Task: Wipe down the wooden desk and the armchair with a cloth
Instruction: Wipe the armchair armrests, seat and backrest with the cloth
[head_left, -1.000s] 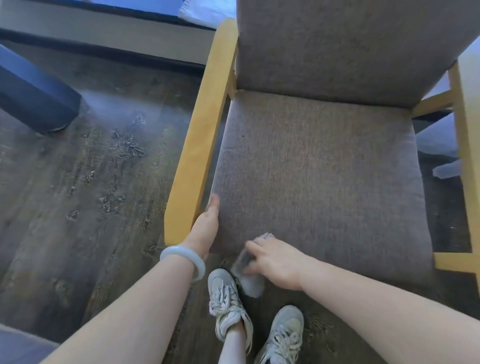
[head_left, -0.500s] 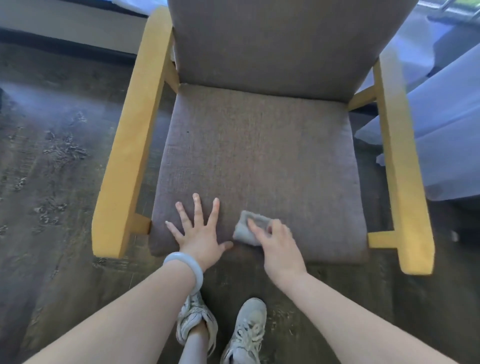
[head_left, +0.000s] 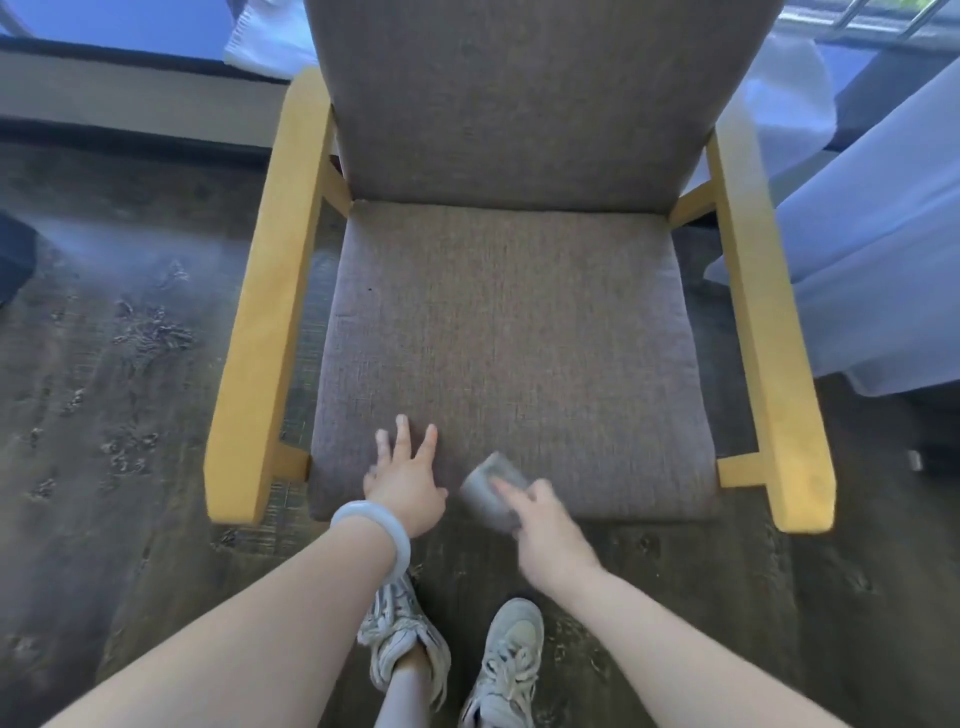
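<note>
The right hand (head_left: 545, 525) grips the cloth (head_left: 491, 488), now blurred mid-stroke at the seat (head_left: 509, 338) front edge, lower centre. The left hand (head_left: 405, 483) stays flat, fingers spread. Wiping of the armchair (head_left: 519, 104) proceeds.

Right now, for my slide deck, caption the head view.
Right hand holds grey cloth on armchair seat front; left hand rests alongside.

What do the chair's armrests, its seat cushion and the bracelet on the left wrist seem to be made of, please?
The armrests look like wood with a matt yellow finish: straight, flat, square-cut boards. The seat cushion is woven fabric, grey-brown and matt: a fine weave shows. The bracelet is smooth, glossy, milky white, perhaps jade or glass; I cannot tell which.
</note>
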